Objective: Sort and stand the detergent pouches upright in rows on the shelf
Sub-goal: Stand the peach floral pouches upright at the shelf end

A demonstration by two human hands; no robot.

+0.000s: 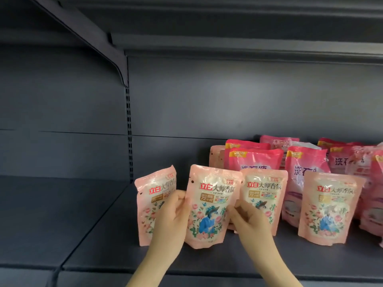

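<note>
I hold one floral pouch (209, 206) upright on the shelf (207, 264), left hand (172, 214) and right hand (246, 218) each pinching a side edge. Four floral pouches form a front row (329, 206). The darker pouches (257, 160) behind lean unsorted, so I judge sorting partly done.

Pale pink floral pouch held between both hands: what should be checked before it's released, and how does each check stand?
1. Left hand grips the pale pink floral plastic pouch at its left edge: ok.
2. Right hand pinches its right edge: ok.
3. Its base rests on the dark metal shelf, front facing out: ok.
4. Leftmost matching pouch stands square: not ok, turned askew.
5. Darker pink pouches behind stand straight: not ok, several lean.
</note>
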